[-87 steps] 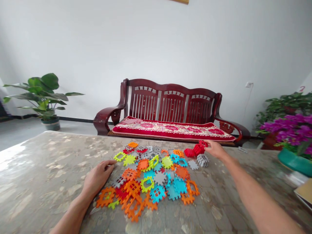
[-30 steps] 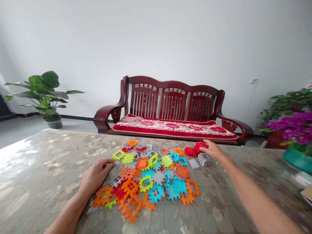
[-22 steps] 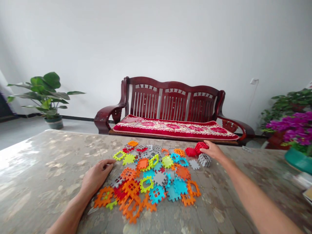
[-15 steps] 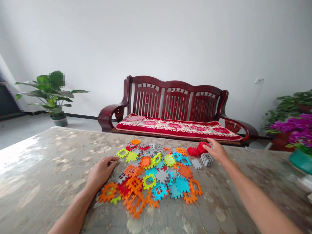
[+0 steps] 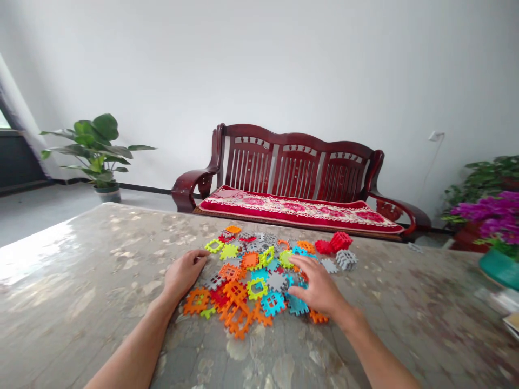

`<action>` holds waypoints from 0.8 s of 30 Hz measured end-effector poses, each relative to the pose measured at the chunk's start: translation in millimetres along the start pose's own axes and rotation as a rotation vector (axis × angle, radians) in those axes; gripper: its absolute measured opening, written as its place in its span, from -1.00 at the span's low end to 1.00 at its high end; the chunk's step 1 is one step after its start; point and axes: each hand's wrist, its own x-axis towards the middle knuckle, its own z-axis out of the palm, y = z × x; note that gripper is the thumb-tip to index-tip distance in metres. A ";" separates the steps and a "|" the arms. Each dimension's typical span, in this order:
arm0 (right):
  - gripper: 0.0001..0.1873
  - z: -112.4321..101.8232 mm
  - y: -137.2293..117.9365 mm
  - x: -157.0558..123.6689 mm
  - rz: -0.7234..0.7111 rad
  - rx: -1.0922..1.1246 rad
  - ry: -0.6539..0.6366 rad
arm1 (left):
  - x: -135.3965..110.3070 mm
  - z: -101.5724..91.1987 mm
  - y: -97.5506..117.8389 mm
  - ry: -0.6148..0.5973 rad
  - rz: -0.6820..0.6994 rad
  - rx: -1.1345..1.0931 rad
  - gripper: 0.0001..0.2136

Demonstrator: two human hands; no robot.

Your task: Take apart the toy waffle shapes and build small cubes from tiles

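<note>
A pile of flat interlocking plastic tiles (image 5: pixel 251 270) in orange, blue, lime, grey and red lies on the marbled table (image 5: pixel 101 259). My left hand (image 5: pixel 184 274) rests flat at the pile's left edge, fingers loosely extended, holding nothing. My right hand (image 5: pixel 318 292) lies over the near right side of the pile, fingers spread on blue and orange tiles. Beyond the pile stand a red cube built of tiles (image 5: pixel 341 241), a flat red tile (image 5: pixel 323 247) and a grey tile cube (image 5: pixel 346 259), all apart from both hands.
A dark wooden bench (image 5: pixel 295 173) with a red flowered cushion stands behind the table. A leafy potted plant (image 5: pixel 97 151) is at the left. A teal pot with purple flowers (image 5: pixel 492 216) sits at the table's right edge.
My right hand has let go of the red cube at the far right and come back to the near right side of the pile. The view has shifted a little to the left.
</note>
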 end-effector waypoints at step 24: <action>-0.69 32.0 -13.9 2.1 0.171 0.076 0.124 | 1.1 2.6 -2.1 0.008 0.016 -0.003 -0.69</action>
